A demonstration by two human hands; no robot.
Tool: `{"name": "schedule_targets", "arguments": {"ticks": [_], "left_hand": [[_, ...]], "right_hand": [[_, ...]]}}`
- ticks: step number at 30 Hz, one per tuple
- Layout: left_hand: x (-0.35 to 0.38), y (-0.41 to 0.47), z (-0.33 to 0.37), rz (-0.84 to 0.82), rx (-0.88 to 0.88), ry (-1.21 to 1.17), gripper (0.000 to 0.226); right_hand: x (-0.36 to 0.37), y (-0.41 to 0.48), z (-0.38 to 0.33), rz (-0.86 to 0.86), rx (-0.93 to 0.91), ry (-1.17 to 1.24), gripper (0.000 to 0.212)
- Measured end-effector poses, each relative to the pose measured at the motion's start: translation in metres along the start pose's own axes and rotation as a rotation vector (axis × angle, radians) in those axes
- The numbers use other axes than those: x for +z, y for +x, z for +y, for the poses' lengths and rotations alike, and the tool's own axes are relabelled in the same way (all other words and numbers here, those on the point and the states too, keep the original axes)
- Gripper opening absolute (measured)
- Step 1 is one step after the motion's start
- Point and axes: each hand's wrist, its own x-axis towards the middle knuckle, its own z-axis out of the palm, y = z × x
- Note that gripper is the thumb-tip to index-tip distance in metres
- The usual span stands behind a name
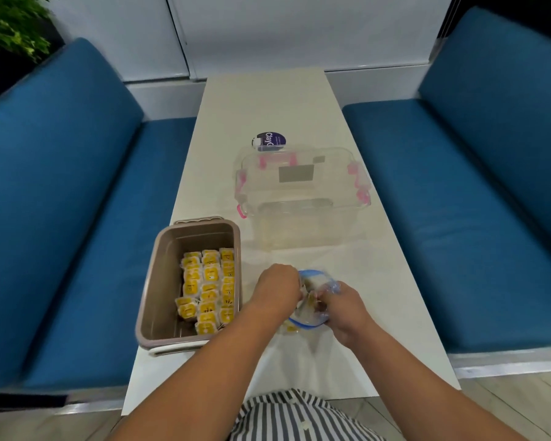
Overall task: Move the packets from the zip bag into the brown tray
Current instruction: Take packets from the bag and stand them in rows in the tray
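Observation:
A clear zip bag (312,278) with a blue seal lies on the white table between my hands. My left hand (279,289) grips the bag's left edge at its mouth. My right hand (339,305) is curled round the bag's right side, its fingertips at the opening where a yellow packet (310,302) shows. Another yellow packet (290,328) peeks out under the bag near my left wrist. To the left stands the brown tray (163,281), holding several yellow packets (209,289) laid in rows.
A clear plastic box (303,198) with pink latches stands behind the bag, a round purple-labelled container (270,141) beyond it. Blue padded benches (77,218) flank the narrow table (268,100) on both sides. A plant (10,23) is at far left.

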Motion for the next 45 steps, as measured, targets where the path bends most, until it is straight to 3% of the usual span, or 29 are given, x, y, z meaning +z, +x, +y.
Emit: {"name": "schedule_targets", "arguments": {"ticks": [4, 8, 12, 14, 17, 21, 27, 31, 36, 41, 45], "left_hand": [[0.004, -0.002, 0.000, 0.014, -0.003, -0.011, 0.017], [0.001, -0.004, -0.002, 0.025, -0.025, -0.119, 0.019], [-0.011, -0.009, -0.004, 0.003, -0.039, -0.172, 0.016], [-0.021, -0.011, -0.006, 0.016, -0.035, -0.195, 0.014], [-0.034, -0.018, -0.010, 0.045, -0.002, -0.339, 0.011], [-0.049, -0.026, -0.019, 0.024, 0.037, -0.444, 0.015], [-0.088, -0.033, -0.051, 0.004, 0.145, -0.417, 0.030], [-0.118, -0.044, -0.080, 0.200, 0.147, -0.353, 0.025], [-0.140, -0.057, -0.119, 0.304, 0.121, -0.378, 0.018], [-0.148, -0.066, -0.146, 0.237, 0.085, -0.207, 0.006], [-0.136, -0.069, -0.161, 0.052, 0.057, -0.065, 0.003]], "right_hand": [[0.003, -0.005, -0.003, 0.021, 0.026, 0.037, 0.037], [0.008, -0.007, -0.008, 0.058, 0.087, 0.169, 0.021], [0.015, -0.006, -0.007, 0.092, 0.110, 0.248, 0.057], [0.019, -0.009, -0.011, 0.095, 0.102, 0.249, 0.062], [0.024, -0.009, -0.014, 0.073, 0.073, 0.241, 0.035], [0.030, -0.002, -0.011, 0.081, 0.065, 0.225, 0.043], [0.042, 0.007, -0.011, 0.112, 0.042, 0.186, 0.026], [0.051, 0.013, -0.010, 0.114, 0.039, 0.184, 0.016], [0.059, 0.016, -0.010, 0.105, 0.054, 0.217, 0.016], [0.059, 0.020, -0.006, 0.072, 0.089, 0.281, 0.012], [0.057, 0.023, -0.005, 0.061, 0.100, 0.297, 0.008]]}}
